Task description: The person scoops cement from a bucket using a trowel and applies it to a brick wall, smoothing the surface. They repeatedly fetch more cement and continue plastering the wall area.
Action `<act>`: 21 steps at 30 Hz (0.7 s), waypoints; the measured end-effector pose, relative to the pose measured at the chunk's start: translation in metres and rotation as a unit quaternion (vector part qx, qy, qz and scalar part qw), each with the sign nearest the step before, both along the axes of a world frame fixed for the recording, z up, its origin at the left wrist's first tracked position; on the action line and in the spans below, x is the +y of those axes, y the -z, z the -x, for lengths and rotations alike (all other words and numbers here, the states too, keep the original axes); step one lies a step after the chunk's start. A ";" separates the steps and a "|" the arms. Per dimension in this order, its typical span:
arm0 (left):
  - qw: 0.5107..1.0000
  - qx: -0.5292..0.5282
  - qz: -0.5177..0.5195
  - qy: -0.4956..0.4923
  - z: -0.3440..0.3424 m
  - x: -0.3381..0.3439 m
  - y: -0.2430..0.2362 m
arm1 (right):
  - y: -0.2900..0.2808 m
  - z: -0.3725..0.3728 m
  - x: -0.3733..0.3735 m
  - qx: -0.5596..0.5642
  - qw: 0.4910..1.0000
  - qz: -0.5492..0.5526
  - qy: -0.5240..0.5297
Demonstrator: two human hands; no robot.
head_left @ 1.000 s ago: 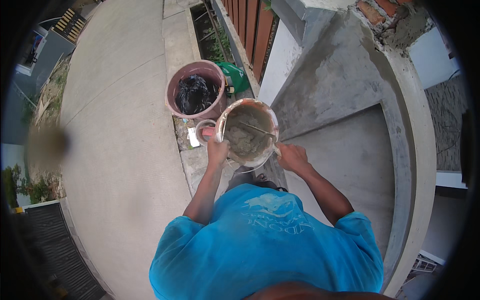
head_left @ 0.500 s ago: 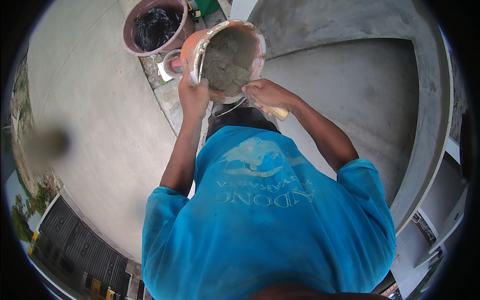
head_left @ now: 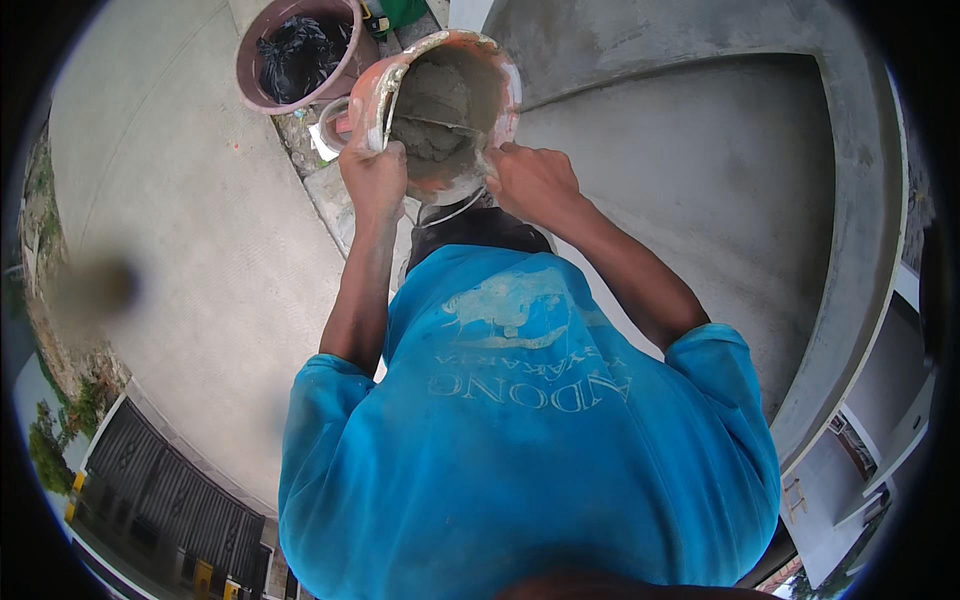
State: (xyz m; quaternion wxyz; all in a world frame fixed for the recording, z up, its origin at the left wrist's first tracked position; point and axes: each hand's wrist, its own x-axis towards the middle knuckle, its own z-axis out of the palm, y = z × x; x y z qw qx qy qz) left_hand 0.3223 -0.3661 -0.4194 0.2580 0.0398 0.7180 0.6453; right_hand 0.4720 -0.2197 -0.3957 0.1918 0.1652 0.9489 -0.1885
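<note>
An orange, mortar-crusted bucket (head_left: 368,95) is tilted toward me, with wet grey mortar (head_left: 437,85) inside. My left hand (head_left: 374,178) is closed on its left rim, beside the wire handle. At the lower right rim, my right hand (head_left: 528,178) is closed round the handle of a trowel, mostly hidden by my fingers; the blade (head_left: 440,125) lies in the mortar. Just behind the bucket sit a small tub (head_left: 337,120) and a larger pink tub (head_left: 255,75) holding a black plastic bag (head_left: 295,60).
Concrete paving (head_left: 170,250) stretches to the left, ending at a rough verge and a dark gate (head_left: 170,490). On the right are a grey rendered surface (head_left: 690,170) and a curved concrete edge (head_left: 840,300). A green object (head_left: 398,12) is behind the tubs.
From a second ago the bucket has shifted up the picture and tipped toward me. Since half a second ago my right hand has turned, hiding the trowel's wooden handle.
</note>
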 end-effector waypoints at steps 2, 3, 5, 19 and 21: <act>0.998 0.038 0.033 0.032 -0.007 -0.015 0.020 | -0.040 -0.007 0.019 -0.001 0.997 0.018 0.074; 0.993 -0.088 0.064 0.036 -0.012 -0.012 -0.007 | -0.051 -0.018 0.025 -0.012 0.994 0.033 0.101; 0.988 -0.133 0.061 0.056 -0.025 -0.004 -0.036 | -0.021 -0.035 0.043 -0.083 0.986 0.055 0.131; 0.992 0.067 -0.072 0.079 -0.033 0.006 -0.021 | -0.022 -0.045 0.005 0.010 0.995 -0.097 0.027; 0.994 0.042 -0.079 0.062 -0.033 0.003 -0.021 | -0.046 -0.045 0.018 -0.003 0.994 -0.097 0.043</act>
